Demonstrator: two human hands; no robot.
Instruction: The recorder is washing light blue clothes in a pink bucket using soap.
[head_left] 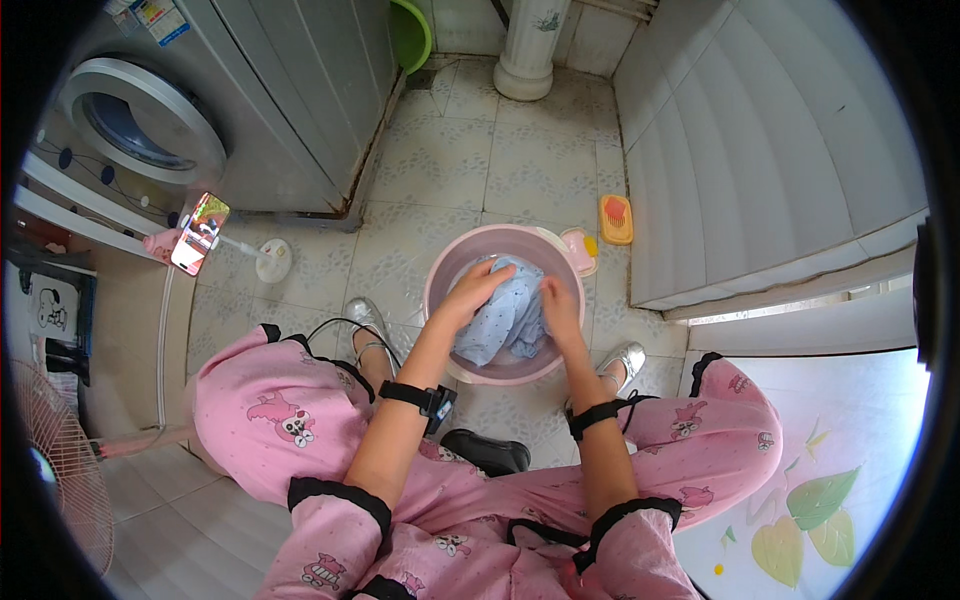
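Observation:
A light blue cloth (505, 318) with small dark dots, bunched and wet-looking, lies in a round pink basin (437, 285) on the floor between my feet. My left hand (480, 290) grips the upper left part of the cloth, its fingers bent over a fold. At the cloth's right edge, my right hand (560, 308) is closed with the fingers curled in; the fabric runs up to it. What lies under the cloth in the basin is hidden.
Right of the basin sit a pink-and-yellow soap dish (580, 250) and an orange-rimmed scrubbing brush (616, 220). A phone (200, 233) on a round-based stand (273, 260) is at left, near a grey washing machine (280, 110). A fan (62, 470) stands lower left; a white pillar (530, 50) is behind.

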